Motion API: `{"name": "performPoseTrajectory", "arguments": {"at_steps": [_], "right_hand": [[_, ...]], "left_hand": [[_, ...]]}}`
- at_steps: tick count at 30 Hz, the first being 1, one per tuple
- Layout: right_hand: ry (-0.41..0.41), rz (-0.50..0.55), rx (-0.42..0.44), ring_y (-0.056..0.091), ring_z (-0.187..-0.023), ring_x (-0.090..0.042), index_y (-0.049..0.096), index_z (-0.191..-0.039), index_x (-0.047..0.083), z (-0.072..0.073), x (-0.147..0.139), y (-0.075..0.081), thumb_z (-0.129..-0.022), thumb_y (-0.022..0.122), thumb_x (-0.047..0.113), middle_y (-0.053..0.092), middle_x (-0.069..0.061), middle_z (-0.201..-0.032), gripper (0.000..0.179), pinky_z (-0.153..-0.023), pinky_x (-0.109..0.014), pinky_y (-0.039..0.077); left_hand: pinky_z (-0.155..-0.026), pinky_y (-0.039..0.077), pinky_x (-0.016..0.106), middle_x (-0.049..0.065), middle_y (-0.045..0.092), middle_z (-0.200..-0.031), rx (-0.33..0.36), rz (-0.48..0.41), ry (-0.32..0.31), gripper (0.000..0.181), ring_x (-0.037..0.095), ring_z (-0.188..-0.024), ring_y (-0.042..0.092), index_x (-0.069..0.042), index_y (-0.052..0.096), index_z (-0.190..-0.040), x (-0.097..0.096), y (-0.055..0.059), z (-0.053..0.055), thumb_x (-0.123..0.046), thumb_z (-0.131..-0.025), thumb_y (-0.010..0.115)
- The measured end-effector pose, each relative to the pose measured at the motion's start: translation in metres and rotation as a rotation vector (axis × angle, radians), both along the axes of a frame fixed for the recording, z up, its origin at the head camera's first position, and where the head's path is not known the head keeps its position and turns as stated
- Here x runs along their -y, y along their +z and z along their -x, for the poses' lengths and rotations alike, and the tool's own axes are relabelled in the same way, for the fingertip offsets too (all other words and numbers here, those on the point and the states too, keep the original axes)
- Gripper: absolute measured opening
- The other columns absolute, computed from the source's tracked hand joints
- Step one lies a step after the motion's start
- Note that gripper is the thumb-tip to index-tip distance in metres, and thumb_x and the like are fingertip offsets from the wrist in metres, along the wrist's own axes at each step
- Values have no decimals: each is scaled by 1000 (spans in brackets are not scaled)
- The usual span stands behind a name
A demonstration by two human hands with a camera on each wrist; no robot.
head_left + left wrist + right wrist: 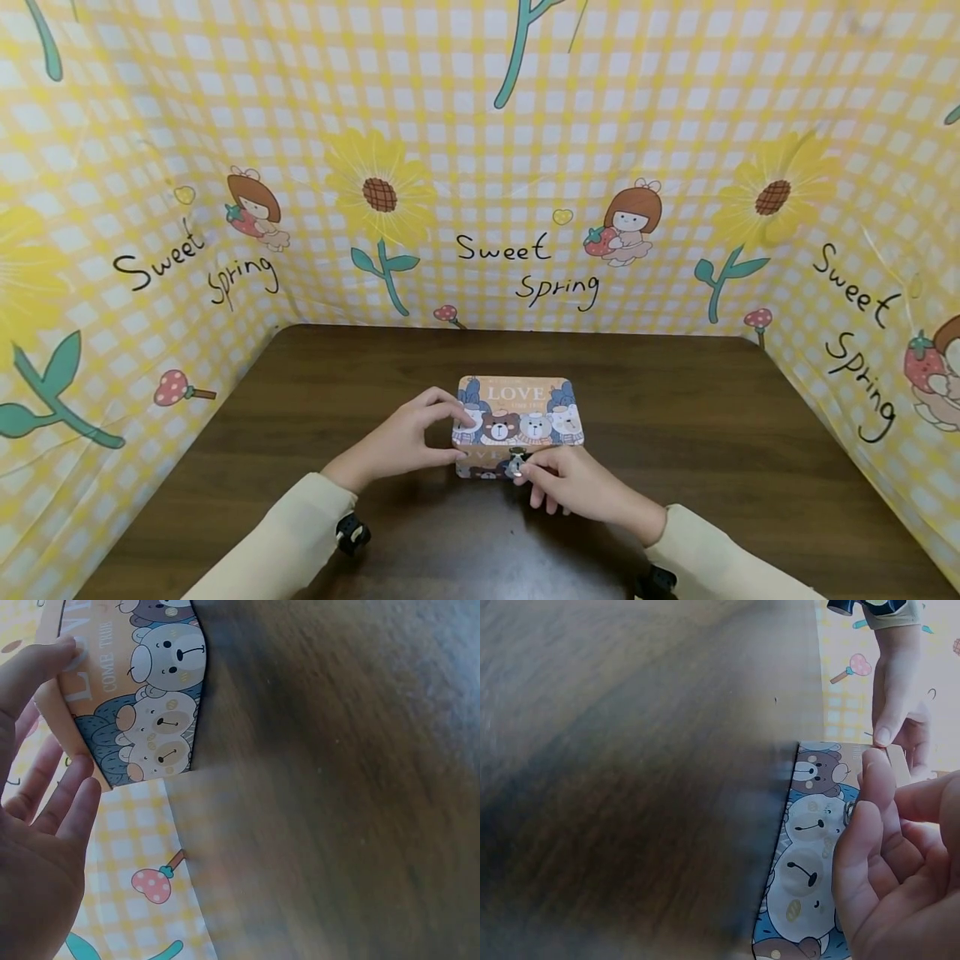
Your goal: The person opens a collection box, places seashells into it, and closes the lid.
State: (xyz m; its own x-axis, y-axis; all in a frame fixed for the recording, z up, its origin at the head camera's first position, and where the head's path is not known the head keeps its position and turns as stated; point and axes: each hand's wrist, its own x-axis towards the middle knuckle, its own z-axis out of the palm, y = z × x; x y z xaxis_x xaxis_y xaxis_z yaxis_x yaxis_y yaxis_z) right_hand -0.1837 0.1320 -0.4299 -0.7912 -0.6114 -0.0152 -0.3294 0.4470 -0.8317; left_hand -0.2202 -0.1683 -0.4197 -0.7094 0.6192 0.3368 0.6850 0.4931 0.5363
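Observation:
A small rectangular tin box point(517, 410) with cartoon bears and "LOVE" on its lid stands on the table, its front toward me. My left hand point(405, 437) holds the box's left end, fingers on the lid and thumb on the front; the left wrist view shows the thumb point(56, 656) against the printed front. At the middle of the front hangs a small metal lock point(515, 464). My right hand point(581, 483) pinches at this lock between thumb and forefinger. In the right wrist view the fingers mostly hide it, with a bit of metal ring point(848, 812) showing.
The dark wooden table point(360, 367) extends around the box on all sides. A yellow checked cloth point(480, 167) with flowers and "Sweet Spring" lettering rises behind the table and along both sides. Black straps point(351, 533) circle the wrists over pale sleeves.

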Motion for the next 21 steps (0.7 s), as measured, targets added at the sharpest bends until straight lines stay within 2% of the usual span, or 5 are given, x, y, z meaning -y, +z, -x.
{"name": "performPoseTrajectory", "arguments": {"at_steps": [9,21], "right_hand": [[1,16,50,63,-56,-22,76,-101,10,1,0,-11,-108,50,29,68,2,-70,32,-44,-34,50],[-18,27,88,62,-54,-16,76,-101,9,-1,3,-15,-106,54,29,68,1,-69,30,-43,-31,50]], "left_hand": [[-97,48,41,-5,53,-123,-5,34,11,37,14,-115,54,-23,70,-116,-2,-3,0,-25,-82,86],[-98,48,41,-6,53,-123,15,19,6,38,14,-115,54,-25,70,-117,-1,-3,1,-27,-83,86]]}}
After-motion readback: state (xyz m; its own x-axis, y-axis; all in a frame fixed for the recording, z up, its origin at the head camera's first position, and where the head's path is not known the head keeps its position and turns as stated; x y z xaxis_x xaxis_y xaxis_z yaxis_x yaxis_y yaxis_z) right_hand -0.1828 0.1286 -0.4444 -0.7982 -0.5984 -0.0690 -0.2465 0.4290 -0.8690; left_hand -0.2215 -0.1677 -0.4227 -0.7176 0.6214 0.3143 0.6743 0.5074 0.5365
